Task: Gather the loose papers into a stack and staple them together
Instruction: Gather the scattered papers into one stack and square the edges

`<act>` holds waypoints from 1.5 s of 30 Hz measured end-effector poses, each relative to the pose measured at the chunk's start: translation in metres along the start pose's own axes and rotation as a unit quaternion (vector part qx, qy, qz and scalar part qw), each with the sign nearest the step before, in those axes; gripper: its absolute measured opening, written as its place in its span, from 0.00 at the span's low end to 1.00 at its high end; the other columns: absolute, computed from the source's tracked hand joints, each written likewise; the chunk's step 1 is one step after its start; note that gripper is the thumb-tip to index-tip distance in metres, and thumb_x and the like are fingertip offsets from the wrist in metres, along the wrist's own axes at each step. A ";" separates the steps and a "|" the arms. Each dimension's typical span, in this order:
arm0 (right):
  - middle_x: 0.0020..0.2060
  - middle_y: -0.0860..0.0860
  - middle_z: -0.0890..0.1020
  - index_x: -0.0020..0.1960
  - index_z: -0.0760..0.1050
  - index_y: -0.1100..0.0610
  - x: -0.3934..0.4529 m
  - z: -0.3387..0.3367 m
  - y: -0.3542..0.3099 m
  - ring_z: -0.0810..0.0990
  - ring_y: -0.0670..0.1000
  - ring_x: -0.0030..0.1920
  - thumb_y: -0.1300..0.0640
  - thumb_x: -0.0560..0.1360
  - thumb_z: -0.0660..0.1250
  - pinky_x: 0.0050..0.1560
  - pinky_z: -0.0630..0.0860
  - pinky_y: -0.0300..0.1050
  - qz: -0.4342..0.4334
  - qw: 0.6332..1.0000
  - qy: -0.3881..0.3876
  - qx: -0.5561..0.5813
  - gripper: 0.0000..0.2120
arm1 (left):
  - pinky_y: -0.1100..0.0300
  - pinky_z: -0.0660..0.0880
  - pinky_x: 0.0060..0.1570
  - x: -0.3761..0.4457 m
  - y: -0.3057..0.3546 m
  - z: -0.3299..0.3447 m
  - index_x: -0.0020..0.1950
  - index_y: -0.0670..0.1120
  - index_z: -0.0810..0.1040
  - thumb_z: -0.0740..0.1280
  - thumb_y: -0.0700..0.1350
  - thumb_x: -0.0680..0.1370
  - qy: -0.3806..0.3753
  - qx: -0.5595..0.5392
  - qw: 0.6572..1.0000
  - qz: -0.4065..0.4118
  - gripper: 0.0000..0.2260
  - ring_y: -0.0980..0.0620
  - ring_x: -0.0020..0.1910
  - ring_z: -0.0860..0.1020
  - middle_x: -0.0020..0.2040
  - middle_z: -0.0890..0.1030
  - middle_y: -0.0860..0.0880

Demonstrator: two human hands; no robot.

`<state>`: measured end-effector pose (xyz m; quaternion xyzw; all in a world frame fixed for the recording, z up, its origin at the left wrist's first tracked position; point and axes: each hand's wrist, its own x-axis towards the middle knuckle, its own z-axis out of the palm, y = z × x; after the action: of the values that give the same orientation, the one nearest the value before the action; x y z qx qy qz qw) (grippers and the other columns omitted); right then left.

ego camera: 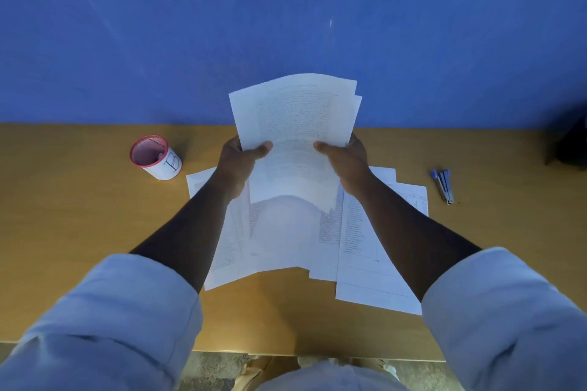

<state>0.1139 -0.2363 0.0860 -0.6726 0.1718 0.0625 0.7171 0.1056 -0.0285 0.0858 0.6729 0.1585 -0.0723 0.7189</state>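
Behind everything stands a plain blue wall [286, 9], and in front of it a wooden desk [79, 232] of yellow-brown colour. Both hands are raised above the desk and hold a bundle of papers [295, 124] upright between them. The left hand [238, 162] grips the left edge of the bundle, with the thumb on the front page, and the right hand [346, 162] grips the right edge in the same way. The sheets in the bundle are not yet even — at the top right corner some edges stand out behind the first page. Below the hands more loose sheets [374, 263] lie flat on the desk, overlapping each other and spread to the left and to the right. On the left, near the wall, stands a mesh cup [155, 157] with a red rim and a white label with a drawn letter. On the right, well apart from the sheets, lies a small blue and grey stapler [443, 184]. Both forearms are bare, with light blue sleeves [111, 320] rolled up.
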 end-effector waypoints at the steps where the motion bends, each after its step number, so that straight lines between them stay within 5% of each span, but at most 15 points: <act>1: 0.47 0.48 0.84 0.57 0.78 0.55 -0.002 0.002 -0.002 0.83 0.45 0.45 0.68 0.70 0.73 0.44 0.78 0.35 -0.004 1.000 0.001 0.001 0.18 | 0.58 0.78 0.55 -0.001 0.004 0.000 0.63 0.43 0.79 0.73 0.38 0.75 -0.002 0.000 1.000 0.009 0.17 0.51 0.56 0.82 0.58 0.84 0.49; 5: 0.47 0.49 0.83 0.56 0.77 0.55 -0.011 0.003 0.000 0.82 0.50 0.49 0.69 0.69 0.73 0.46 0.80 0.41 -0.003 1.000 -0.001 -0.008 0.18 | 0.56 0.79 0.54 -0.006 0.005 -0.004 0.64 0.45 0.77 0.75 0.39 0.73 -0.006 0.021 0.999 0.034 0.20 0.48 0.57 0.81 0.58 0.82 0.47; 10: 0.51 0.49 0.81 0.62 0.75 0.58 -0.023 -0.001 0.014 0.80 0.51 0.51 0.67 0.70 0.73 0.42 0.75 0.35 0.013 0.995 -0.019 -0.096 0.22 | 0.54 0.77 0.57 -0.018 -0.006 -0.006 0.57 0.54 0.74 0.74 0.39 0.74 -0.019 0.071 0.997 0.033 0.18 0.51 0.55 0.78 0.54 0.80 0.50; 15: 0.53 0.52 0.79 0.64 0.74 0.58 -0.031 -0.010 0.033 0.77 0.52 0.49 0.69 0.73 0.65 0.35 0.72 0.35 0.058 0.976 -0.061 -0.203 0.20 | 0.50 0.78 0.58 -0.023 -0.024 -0.013 0.64 0.52 0.70 0.74 0.44 0.75 -0.072 0.169 0.983 -0.006 0.21 0.47 0.58 0.76 0.59 0.77 0.46; 20: 0.55 0.52 0.79 0.64 0.74 0.57 -0.033 -0.017 0.041 0.77 0.54 0.52 0.67 0.74 0.64 0.45 0.74 0.43 0.075 0.965 -0.067 -0.242 0.19 | 0.45 0.77 0.60 -0.027 -0.033 -0.017 0.66 0.52 0.70 0.75 0.51 0.73 -0.092 0.221 0.971 -0.023 0.25 0.47 0.60 0.76 0.59 0.77 0.47; 25: 0.53 0.51 0.79 0.62 0.75 0.57 -0.035 -0.019 0.041 0.77 0.53 0.51 0.67 0.75 0.63 0.45 0.73 0.41 0.064 0.970 -0.054 -0.227 0.17 | 0.55 0.77 0.56 -0.031 -0.032 -0.005 0.65 0.48 0.72 0.71 0.49 0.77 -0.053 0.238 0.970 0.004 0.18 0.48 0.57 0.77 0.57 0.78 0.48; 32: 0.50 0.50 0.79 0.64 0.73 0.57 -0.033 -0.035 0.051 0.79 0.50 0.46 0.62 0.72 0.71 0.35 0.73 0.37 0.100 0.981 0.020 -0.166 0.21 | 0.54 0.77 0.57 -0.036 -0.038 0.007 0.64 0.47 0.74 0.69 0.46 0.79 -0.017 0.223 0.973 0.053 0.14 0.50 0.56 0.78 0.61 0.80 0.49; 35: 0.45 0.51 0.80 0.63 0.73 0.58 -0.031 -0.048 0.064 0.80 0.51 0.41 0.63 0.70 0.71 0.42 0.80 0.44 0.160 0.971 0.037 -0.172 0.22 | 0.49 0.78 0.59 -0.037 -0.047 0.009 0.65 0.47 0.74 0.68 0.48 0.79 -0.016 0.257 0.966 0.027 0.15 0.47 0.57 0.79 0.61 0.80 0.49; 37: 0.50 0.54 0.81 0.65 0.72 0.58 -0.032 -0.059 0.071 0.81 0.52 0.44 0.62 0.69 0.70 0.46 0.82 0.48 0.187 0.961 0.054 -0.196 0.25 | 0.48 0.77 0.59 -0.038 -0.053 0.011 0.66 0.45 0.75 0.68 0.47 0.79 -0.007 0.279 0.960 0.008 0.16 0.46 0.58 0.79 0.62 0.80 0.47; 41: 0.59 0.55 0.77 0.68 0.68 0.58 -0.035 -0.082 0.085 0.79 0.54 0.53 0.59 0.70 0.70 0.32 0.71 0.39 0.205 0.938 0.112 -0.255 0.28 | 0.47 0.77 0.59 -0.039 -0.067 0.014 0.66 0.44 0.76 0.68 0.48 0.79 -0.014 0.298 0.954 -0.029 0.17 0.44 0.58 0.79 0.61 0.81 0.46; 45: 0.63 0.58 0.69 0.68 0.65 0.60 -0.037 -0.103 0.096 0.74 0.58 0.59 0.59 0.70 0.71 0.46 0.78 0.49 0.252 0.896 0.209 -0.300 0.29 | 0.49 0.77 0.57 -0.042 -0.079 0.018 0.65 0.44 0.75 0.68 0.48 0.79 -0.016 0.299 0.953 -0.055 0.16 0.44 0.57 0.79 0.60 0.80 0.46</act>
<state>0.0322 -0.3243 0.0040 -0.7876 0.4545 0.1481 0.3889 0.0433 -0.0577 0.0257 0.8460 0.1552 -0.1666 0.4822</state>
